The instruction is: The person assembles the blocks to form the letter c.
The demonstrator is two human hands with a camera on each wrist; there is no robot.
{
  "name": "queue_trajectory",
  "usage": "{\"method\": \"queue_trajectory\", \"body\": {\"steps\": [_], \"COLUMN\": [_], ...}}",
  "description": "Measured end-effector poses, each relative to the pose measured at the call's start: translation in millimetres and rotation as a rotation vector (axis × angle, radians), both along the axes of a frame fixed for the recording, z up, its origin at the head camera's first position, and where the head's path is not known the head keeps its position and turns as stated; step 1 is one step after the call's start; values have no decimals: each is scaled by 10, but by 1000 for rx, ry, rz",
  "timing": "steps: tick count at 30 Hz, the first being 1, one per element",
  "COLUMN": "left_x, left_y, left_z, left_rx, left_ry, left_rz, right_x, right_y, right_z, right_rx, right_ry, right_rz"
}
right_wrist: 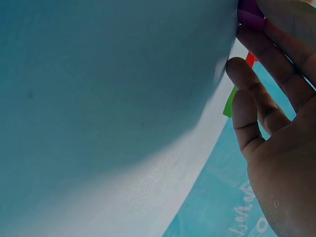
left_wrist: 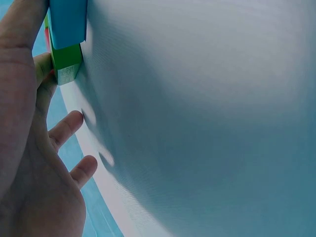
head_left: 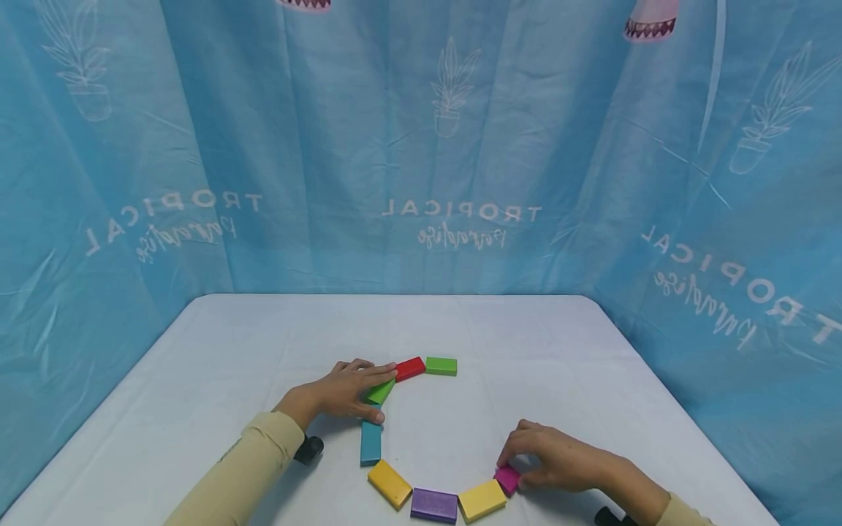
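Observation:
In the head view, rectangular blocks lie in an open curve on the white table. My left hand (head_left: 345, 392) rests by the upper left of it, fingers extended over a green block (head_left: 380, 393). Its index fingertip reaches the red block (head_left: 411, 369), and its thumb lies by the top end of the blue block (head_left: 371, 443). At the curve's lower right, my right hand (head_left: 555, 454) pinches a magenta block (head_left: 507, 479) between thumb and fingers. That block's end meets the yellow block (head_left: 482, 500). The right wrist view shows the magenta block (right_wrist: 251, 16) partly covered by the thumb.
Another green block (head_left: 441, 366) ends the curve at the top. An orange-yellow block (head_left: 390, 483) and a purple block (head_left: 434, 505) form its lower part. A blue printed curtain (head_left: 421, 168) encloses the white table (head_left: 526, 329) at the back and sides.

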State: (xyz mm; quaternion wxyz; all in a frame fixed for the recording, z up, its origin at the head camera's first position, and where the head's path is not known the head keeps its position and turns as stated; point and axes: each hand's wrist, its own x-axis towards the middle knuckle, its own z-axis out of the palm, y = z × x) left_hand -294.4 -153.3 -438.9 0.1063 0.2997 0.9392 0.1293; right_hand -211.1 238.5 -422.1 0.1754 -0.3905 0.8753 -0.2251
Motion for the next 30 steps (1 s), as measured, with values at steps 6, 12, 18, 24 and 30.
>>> {"method": "queue_trajectory", "body": {"steps": [6, 12, 18, 24, 30], "left_x": [5, 15, 35, 41, 59], "left_y": [16, 19, 12, 14, 14], "left_z": [13, 24, 36, 60, 68], "left_rx": [0, -8, -3, -12, -2], "left_ry": [-9, -8, -17, -23, -53], "left_rz": [9, 17, 24, 29, 46], "right_x": [0, -3, -5, -17, -24], "right_y": [0, -2, -17, -22, -19], "right_z": [-5, -9, -8, -1, -15], "right_rx": [9, 7, 9, 14, 5], "right_ry": [6, 9, 2, -5, -16], "right_rz": [-1, 9, 12, 18, 28]}}
